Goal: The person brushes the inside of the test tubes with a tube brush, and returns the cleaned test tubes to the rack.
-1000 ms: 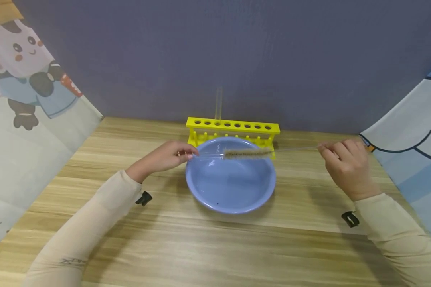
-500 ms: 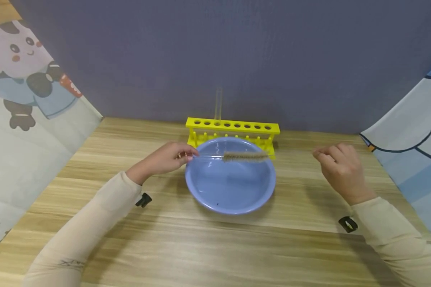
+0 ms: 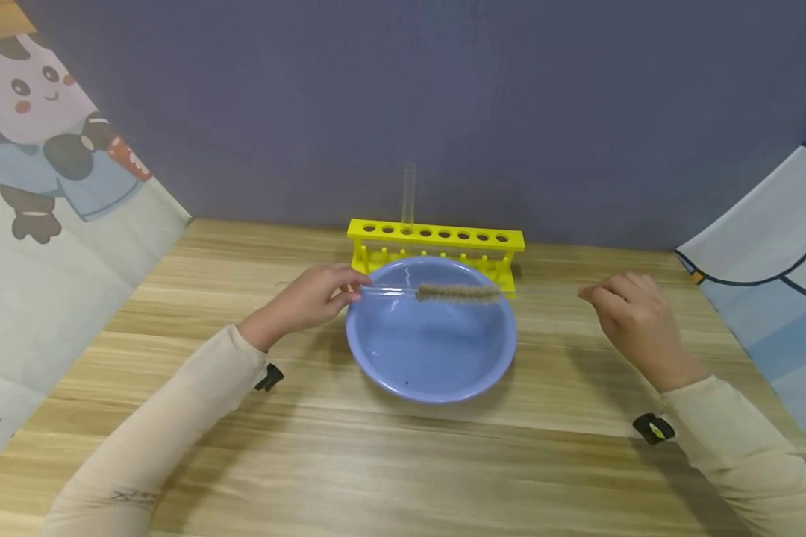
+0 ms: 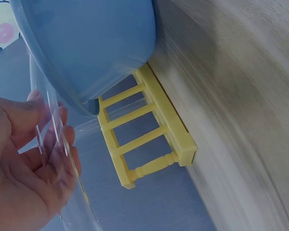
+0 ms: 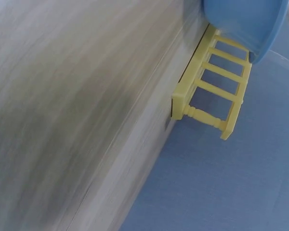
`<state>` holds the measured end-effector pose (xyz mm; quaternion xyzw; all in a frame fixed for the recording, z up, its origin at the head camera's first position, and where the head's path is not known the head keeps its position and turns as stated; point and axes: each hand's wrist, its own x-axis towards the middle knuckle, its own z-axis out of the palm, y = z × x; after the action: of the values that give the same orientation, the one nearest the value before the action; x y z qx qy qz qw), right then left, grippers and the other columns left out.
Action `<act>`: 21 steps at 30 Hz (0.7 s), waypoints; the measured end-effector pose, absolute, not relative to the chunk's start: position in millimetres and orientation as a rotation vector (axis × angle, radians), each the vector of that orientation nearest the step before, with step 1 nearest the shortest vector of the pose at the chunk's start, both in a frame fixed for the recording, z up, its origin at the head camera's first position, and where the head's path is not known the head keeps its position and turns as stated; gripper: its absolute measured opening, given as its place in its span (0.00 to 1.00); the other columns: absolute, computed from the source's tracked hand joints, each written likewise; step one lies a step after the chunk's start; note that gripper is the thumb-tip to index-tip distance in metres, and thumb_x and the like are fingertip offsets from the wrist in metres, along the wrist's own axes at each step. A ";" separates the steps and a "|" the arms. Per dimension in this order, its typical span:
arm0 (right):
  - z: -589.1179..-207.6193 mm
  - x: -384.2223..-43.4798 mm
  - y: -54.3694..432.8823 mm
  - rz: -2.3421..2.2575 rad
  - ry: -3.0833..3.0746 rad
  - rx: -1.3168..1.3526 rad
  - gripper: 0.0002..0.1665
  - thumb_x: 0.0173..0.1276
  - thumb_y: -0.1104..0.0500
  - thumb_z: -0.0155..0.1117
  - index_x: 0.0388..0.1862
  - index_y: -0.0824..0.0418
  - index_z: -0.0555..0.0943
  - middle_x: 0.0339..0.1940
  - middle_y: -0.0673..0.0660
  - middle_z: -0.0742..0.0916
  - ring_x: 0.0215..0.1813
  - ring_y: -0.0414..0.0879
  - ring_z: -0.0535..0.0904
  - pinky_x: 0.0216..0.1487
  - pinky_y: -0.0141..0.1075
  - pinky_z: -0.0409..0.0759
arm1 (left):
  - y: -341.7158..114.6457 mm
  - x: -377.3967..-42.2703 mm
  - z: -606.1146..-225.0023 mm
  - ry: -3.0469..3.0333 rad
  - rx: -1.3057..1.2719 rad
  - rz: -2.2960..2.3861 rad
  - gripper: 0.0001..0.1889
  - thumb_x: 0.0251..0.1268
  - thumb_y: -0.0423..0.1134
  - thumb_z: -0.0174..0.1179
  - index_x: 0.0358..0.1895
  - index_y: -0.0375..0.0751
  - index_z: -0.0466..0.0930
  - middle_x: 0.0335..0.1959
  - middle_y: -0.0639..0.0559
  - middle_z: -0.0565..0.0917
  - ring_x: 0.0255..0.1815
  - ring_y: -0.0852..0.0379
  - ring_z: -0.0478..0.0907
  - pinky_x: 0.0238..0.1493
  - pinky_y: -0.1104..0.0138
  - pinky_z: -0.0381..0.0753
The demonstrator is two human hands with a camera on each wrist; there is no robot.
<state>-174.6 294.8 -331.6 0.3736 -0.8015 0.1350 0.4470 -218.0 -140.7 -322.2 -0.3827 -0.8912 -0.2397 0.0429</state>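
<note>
While a clear tube (image 3: 389, 291) is being pinched by the left hand (image 3: 312, 298) above the basin (image 3: 430, 354), the brush (image 3: 458, 294) is being gripped by the right hand (image 3: 638, 321) in the head view, apparently so both line up. From the left wrist, the same pinch is being shown; from the right, the rack (image 5: 214, 90), no grip.

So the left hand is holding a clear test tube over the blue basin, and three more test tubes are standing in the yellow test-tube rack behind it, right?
Not quite: the head view shows only one standing test tube in the yellow test-tube rack, not three. The left hand does hold a clear test tube over the blue basin, with the rack behind it.
</note>
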 end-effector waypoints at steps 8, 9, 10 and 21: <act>-326.6 -170.7 294.0 0.367 -2.142 0.917 0.09 0.66 0.67 0.60 0.26 0.67 0.82 0.23 0.61 0.83 0.27 0.55 0.77 0.34 0.44 0.72 | -140.4 -216.4 -324.2 -2.650 -1.115 -0.685 0.15 0.58 0.31 0.64 0.49 0.35 0.81 0.44 0.44 0.82 0.48 0.47 0.77 0.52 0.55 0.75; -325.8 -170.3 293.6 0.363 -2.155 0.918 0.05 0.60 0.72 0.64 0.26 0.67 0.82 0.23 0.60 0.83 0.26 0.54 0.77 0.33 0.44 0.72 | -140.3 -216.1 -324.3 -2.638 -1.114 -0.672 0.15 0.58 0.31 0.64 0.49 0.35 0.81 0.45 0.44 0.82 0.49 0.46 0.76 0.53 0.54 0.74; -325.1 -169.8 293.3 0.357 -2.166 0.920 0.07 0.53 0.76 0.67 0.25 0.67 0.83 0.23 0.59 0.83 0.26 0.53 0.77 0.32 0.43 0.73 | -140.0 -215.7 -324.7 -2.627 -1.113 -0.660 0.15 0.58 0.31 0.64 0.49 0.35 0.81 0.45 0.44 0.82 0.50 0.46 0.76 0.54 0.54 0.73; -317.4 -164.5 292.7 0.419 -2.456 0.870 0.19 0.43 0.78 0.72 0.24 0.54 0.83 0.24 0.46 0.84 0.25 0.39 0.77 0.28 0.28 0.73 | -140.5 -214.3 -331.1 -2.443 -1.155 -0.568 0.15 0.52 0.28 0.67 0.45 0.37 0.81 0.39 0.44 0.80 0.46 0.46 0.74 0.49 0.56 0.74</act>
<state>-164.5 292.7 -317.4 0.3192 -0.9014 0.1539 0.2486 -214.3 -140.5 -331.1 -0.4108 -0.8688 -0.2020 0.1889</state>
